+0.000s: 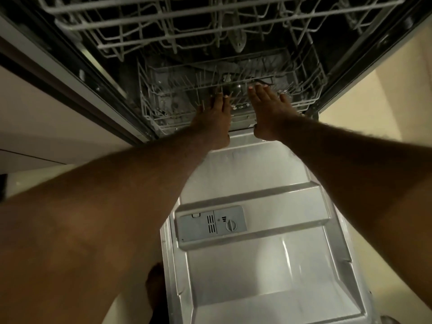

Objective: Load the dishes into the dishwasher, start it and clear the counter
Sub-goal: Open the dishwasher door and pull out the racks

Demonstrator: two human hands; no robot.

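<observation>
Plainly, in the head view, both arms reached across the dropped-down dishwasher door (257, 265) to the front of the lower rack (149, 106), which sat inside the tub just past the door's hinge edge. The left hand (216, 120) and right hand (268, 115) lay side by side at the rack's front rail, fingers stretched out nearly straight and holding nothing that showed. Whether any fingertip had hooked under a wire could not be told in the gloom. The rack was coated wire, so probably stiff and light while unloaded, and likely to roll out onto the door rather than need lifting. The front rail, taken with both hands near the middle, looked the sensible hold, since a one-sided pull might skew it. The coating might be slick if wet. No dishes showed anywhere, and no counter either. The upper rack (131, 24) was cut off by the top edge, with what seemed a spray arm (238, 40) beneath it. The tub floor behind the tines was too dark to read. On the door, the detergent dispenser (210, 223) appeared shut. A dark shape beside the door's lower left edge could not be identified.
</observation>
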